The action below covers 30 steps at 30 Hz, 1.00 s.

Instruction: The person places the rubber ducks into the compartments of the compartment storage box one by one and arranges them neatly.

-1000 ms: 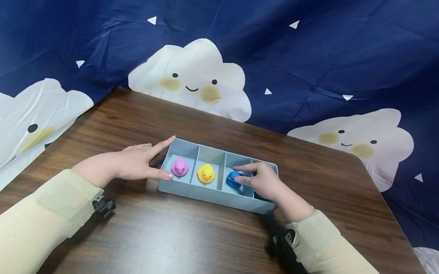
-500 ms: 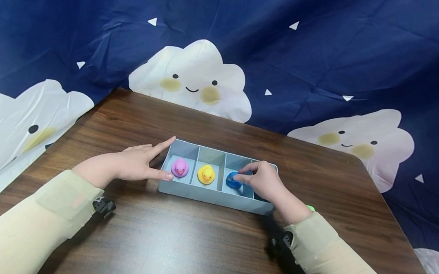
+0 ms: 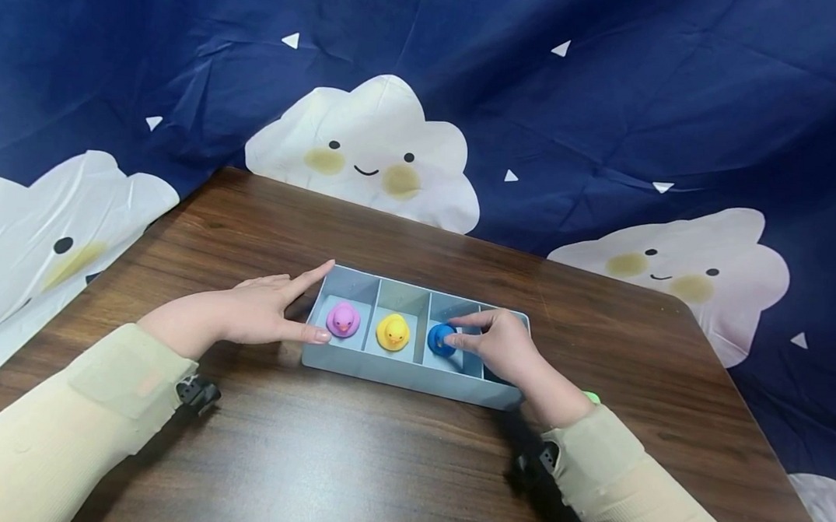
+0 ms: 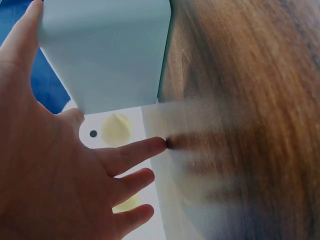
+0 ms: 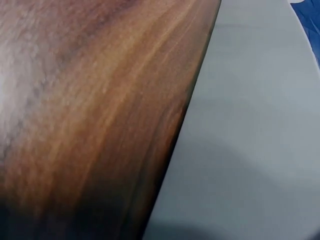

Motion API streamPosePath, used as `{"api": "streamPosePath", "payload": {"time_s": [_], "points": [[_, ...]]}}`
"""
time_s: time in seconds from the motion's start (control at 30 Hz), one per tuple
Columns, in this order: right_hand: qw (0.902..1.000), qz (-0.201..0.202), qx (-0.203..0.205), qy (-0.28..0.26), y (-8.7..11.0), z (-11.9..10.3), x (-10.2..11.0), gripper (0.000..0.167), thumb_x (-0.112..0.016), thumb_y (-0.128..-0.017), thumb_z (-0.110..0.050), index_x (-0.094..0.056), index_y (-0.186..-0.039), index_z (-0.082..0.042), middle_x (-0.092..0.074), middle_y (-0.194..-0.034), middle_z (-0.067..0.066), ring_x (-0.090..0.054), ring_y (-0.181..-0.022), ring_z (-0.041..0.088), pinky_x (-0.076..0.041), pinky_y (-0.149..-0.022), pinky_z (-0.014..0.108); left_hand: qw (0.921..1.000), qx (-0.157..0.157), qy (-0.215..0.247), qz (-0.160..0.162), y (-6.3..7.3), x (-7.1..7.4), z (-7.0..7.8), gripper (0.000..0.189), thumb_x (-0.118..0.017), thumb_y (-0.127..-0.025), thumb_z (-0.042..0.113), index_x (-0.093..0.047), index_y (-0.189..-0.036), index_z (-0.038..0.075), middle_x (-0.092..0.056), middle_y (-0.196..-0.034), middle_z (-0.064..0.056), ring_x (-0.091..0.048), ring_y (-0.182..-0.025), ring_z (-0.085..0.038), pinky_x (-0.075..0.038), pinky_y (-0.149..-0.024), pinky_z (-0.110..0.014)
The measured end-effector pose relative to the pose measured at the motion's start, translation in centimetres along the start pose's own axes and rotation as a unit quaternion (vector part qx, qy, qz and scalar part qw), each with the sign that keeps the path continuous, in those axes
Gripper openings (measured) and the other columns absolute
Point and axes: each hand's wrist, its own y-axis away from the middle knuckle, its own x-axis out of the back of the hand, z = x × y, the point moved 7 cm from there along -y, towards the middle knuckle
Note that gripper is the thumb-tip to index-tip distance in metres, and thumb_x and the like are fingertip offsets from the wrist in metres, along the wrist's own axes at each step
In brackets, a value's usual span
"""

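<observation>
A pale blue box [image 3: 399, 375] with a row of compartments sits on the table. A purple rubber duck [image 3: 343, 319] is in its left compartment, a yellow rubber duck [image 3: 393, 332] in the one beside it. My right hand [image 3: 504, 347] reaches over the right end and pinches a blue rubber duck [image 3: 439, 339] between thumb and fingertips, in the third compartment. At the left end my left hand [image 3: 265, 309] touches the box, thumb and index finger spread along it. In the left wrist view, the other fingers of that hand [image 4: 55, 150] stretch out below the box.
Brown wood-grain table [image 3: 297, 458] surrounds the box. Behind the right wrist shows a small bright green thing [image 3: 592, 396], mostly hidden. A dark blue curtain [image 3: 537, 110] with printed clouds hangs beyond the table's far edge. The box's side wall [image 5: 250, 125] fills much of the right wrist view.
The blue duck has shifted slightly left and turned, and its face now shows beside my right fingertips. More of the green thing is visible than a second ago. My left hand has stayed in place.
</observation>
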Motion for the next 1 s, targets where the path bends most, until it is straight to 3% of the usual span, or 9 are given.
{"api": "streamPosePath", "payload": {"time_s": [0.2,0.53,1.0], "points": [[0.9999,0.006,-0.010,0.001,0.08,0.02,0.05,0.026,-0.082,-0.084,-0.020,-0.078,-0.107,-0.009,-0.070,-0.111,0.008,-0.058,-0.094,0.023,-0.050,-0.075,0.036,1.0000,0.000,0.001,-0.001,0.04,0.00,0.06,0.107,-0.054,-0.082,0.078,0.001,-0.160,0.029,-0.032,-0.154,-0.025,-0.022,-0.142,-0.049,-0.014,-0.111,-0.066],[0.9997,-0.018,-0.013,-0.011,-0.02,0.05,0.00,0.026,-0.080,-0.086,-0.019,-0.078,-0.109,-0.009,-0.069,-0.104,0.006,-0.053,-0.086,0.023,-0.046,-0.068,0.033,1.0000,0.002,0.000,0.000,-0.01,-0.07,-0.13,0.107,-0.053,-0.082,0.079,0.002,-0.160,0.030,-0.032,-0.154,-0.024,-0.022,-0.142,-0.048,-0.014,-0.110,-0.066],[0.9995,-0.032,-0.003,-0.009,0.26,-0.17,-0.04,0.025,-0.079,-0.086,-0.019,-0.078,-0.108,-0.008,-0.066,-0.088,0.006,-0.050,-0.079,0.024,-0.041,-0.063,0.033,1.0000,0.000,0.002,0.000,0.01,-0.03,-0.10,0.106,-0.053,-0.083,0.078,0.001,-0.160,0.030,-0.032,-0.154,-0.025,-0.021,-0.142,-0.049,-0.014,-0.111,-0.066]]}}
